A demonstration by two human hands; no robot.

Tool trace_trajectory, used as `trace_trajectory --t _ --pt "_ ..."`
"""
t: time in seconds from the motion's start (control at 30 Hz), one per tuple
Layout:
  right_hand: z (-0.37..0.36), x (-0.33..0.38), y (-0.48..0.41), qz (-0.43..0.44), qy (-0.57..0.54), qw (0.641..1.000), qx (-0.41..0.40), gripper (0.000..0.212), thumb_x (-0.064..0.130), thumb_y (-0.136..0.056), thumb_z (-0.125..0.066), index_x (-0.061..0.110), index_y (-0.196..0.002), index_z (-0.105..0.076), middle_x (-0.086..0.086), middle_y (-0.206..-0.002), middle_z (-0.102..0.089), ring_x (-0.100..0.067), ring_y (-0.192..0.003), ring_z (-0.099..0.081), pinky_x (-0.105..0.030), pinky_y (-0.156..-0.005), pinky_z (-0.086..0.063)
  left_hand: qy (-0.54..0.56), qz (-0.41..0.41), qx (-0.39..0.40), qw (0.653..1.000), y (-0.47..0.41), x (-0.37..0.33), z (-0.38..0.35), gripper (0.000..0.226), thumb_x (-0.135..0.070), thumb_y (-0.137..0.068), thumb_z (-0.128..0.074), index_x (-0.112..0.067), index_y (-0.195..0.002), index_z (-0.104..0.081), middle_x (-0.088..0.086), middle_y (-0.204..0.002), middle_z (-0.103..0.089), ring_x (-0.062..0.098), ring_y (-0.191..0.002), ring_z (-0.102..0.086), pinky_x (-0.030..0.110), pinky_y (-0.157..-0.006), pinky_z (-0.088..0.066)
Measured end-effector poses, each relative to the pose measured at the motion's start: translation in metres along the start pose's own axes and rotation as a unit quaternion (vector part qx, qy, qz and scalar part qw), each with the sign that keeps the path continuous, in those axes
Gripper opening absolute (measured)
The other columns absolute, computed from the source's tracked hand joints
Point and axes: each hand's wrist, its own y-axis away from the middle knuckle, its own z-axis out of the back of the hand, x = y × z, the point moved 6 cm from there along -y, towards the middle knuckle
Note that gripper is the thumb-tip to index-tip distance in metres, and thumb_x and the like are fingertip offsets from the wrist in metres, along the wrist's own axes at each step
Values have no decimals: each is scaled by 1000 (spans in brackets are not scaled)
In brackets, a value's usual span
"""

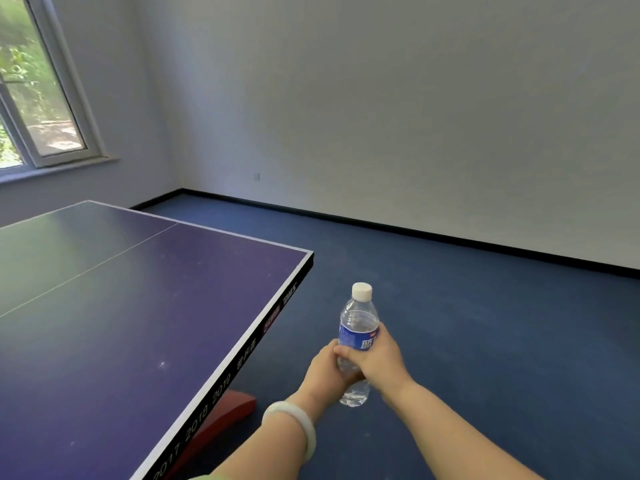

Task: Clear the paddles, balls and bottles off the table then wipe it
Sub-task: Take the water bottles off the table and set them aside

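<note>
Bottle (358, 320), clear with white cap and blue label, upright, grasped by left hand (322, 372) and right hand (381, 358).

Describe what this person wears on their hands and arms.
The left hand and right hand are bare: no gloves, no rings visible. Both forearms are uncovered, without sleeves. The left wrist carries a smooth, round, pale whitish-green bangle. The right wrist wears nothing. A sliver of light yellow-green fabric shows at the bottom edge by the left arm.
</note>
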Motion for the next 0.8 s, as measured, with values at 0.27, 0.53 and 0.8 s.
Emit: trace_trajectory --t 0.27,0.53,0.8 --pt "52 2 -189 -19 -6 997 -79 64 20 -59 -92 20 -112 -56 4 -102 -68 -14 -95 -67 -35 -85 -55 -32 -8 65 997 -204 -29 -14 39 -32 -76 -81 -21 -106 -58 -5 -104 -67 7 -93 -65 23 -82 -53" --pt "134 -34 -384 -36 14 996 -83 60 26 -61 -91 26 -106 -51 13 -98 -63 -3 -87 -60 -18 -66 -45 -180 17 107 978 -396 -23 -64 49 -34 -84 -74 -16 -125 -54 0 -120 -57 11 -99 -55 18 -88 -42" --pt "145 -14 -596 -13 21 999 35 62 25 -63 -91 27 -110 -51 13 -101 -62 -3 -90 -60 -19 -71 -46 -217 132 55 966 -548 -12 -35 44 -34 -86 -71 -17 -123 -54 -7 -111 -54 9 -93 -53 16 -81 -40"
